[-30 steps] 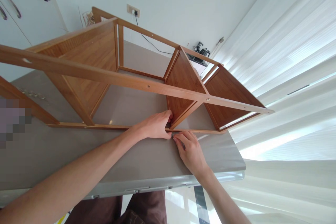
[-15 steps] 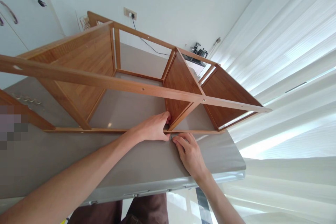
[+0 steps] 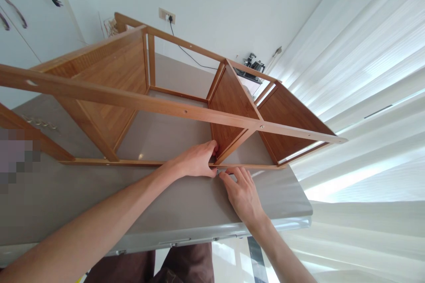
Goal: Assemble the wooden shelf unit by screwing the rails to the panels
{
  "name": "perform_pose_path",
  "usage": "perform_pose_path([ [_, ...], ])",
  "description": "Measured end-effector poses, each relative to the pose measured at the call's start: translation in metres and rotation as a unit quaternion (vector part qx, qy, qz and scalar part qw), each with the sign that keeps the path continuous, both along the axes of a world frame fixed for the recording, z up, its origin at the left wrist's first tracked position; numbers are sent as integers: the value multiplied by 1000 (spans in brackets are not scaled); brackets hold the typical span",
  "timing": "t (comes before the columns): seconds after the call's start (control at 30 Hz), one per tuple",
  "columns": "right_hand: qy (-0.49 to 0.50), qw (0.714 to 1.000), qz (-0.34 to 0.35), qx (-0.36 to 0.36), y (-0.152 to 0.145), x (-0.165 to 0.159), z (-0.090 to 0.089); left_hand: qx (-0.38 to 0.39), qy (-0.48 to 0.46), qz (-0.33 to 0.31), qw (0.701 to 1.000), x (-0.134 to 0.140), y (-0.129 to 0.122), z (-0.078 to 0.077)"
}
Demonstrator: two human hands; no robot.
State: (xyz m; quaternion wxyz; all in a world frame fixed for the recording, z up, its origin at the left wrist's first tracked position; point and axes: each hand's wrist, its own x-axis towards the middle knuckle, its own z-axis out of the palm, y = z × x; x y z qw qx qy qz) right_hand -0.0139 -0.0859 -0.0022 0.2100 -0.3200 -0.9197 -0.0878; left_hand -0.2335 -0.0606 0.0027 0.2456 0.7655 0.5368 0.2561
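A brown wooden shelf unit rests on its side on a grey-topped table. My left hand is closed round its near lower rail, beside the middle shelf panel; the thumb is in front and the fingers reach behind. Just right of that thumb, my right hand pinches a small thin metal piece against the front of the rail. Its exact kind is too small to make out. A bolt head shows in the upper rail.
Several small metal parts lie on the table at the left. White curtains hang at the right. A wall socket with a plugged-in black cord is behind the shelf unit, and a dark pot stands at the back.
The view has shifted slightly, so the shelf unit appears a little to the right. Both hands keep their places at the rail; the right fingers have turned slightly round the metal piece.
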Motion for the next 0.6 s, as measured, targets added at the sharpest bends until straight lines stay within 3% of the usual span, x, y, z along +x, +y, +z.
perform_pose_path([
  [0.6,-104,993,23,54,0,-4,14,-7,-6,-10,1000,-1,0,2],
])
